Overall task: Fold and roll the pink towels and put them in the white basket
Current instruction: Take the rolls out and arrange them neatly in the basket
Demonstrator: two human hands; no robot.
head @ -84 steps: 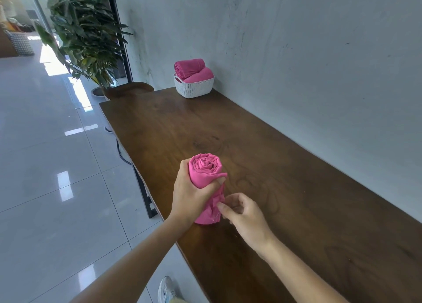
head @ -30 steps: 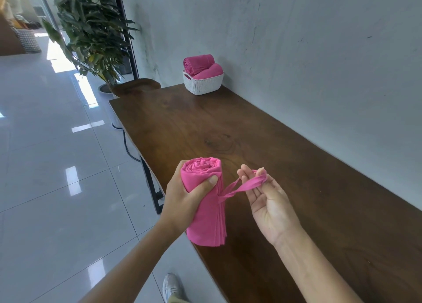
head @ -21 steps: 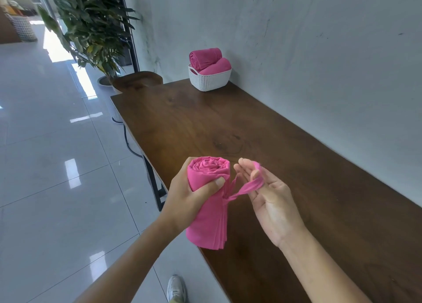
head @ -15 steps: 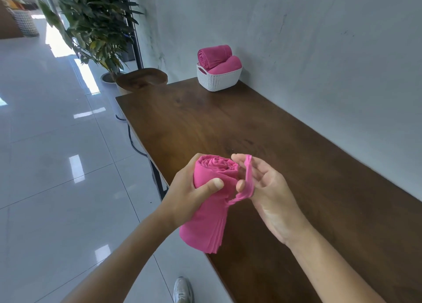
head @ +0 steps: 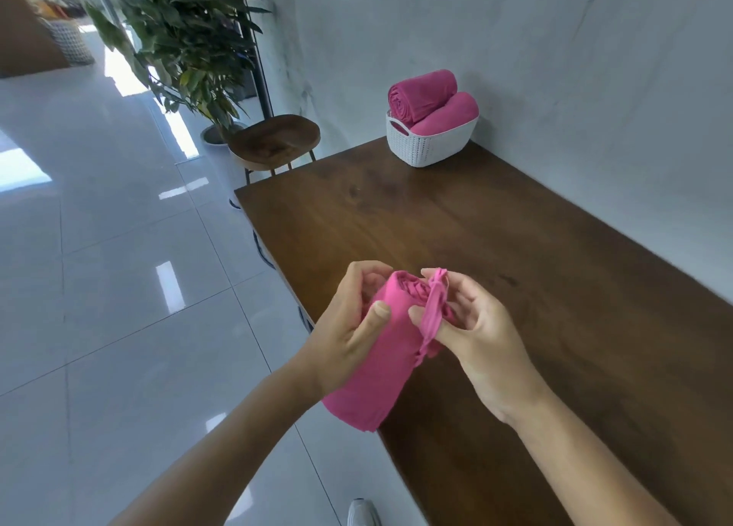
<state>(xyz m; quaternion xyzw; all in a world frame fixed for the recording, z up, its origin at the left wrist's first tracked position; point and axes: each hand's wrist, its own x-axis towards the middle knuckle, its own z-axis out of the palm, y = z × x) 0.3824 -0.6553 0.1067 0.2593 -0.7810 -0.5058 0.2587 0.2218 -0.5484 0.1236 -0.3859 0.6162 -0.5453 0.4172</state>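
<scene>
since before, right hand (head: 482, 339) brought the thin pink strip (head: 433, 311) up to the rolled pink towel (head: 380, 351) top, pinching it. left hand (head: 349, 327) grips the roll.

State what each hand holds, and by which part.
Left hand grips the rolled pink towel around its upper half; right hand pinches its loose strip.

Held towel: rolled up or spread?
Rolled, not finished: the pink towel shows a spiral end, but the right hand pinches a loose strip off it; left hand grips it.
</scene>
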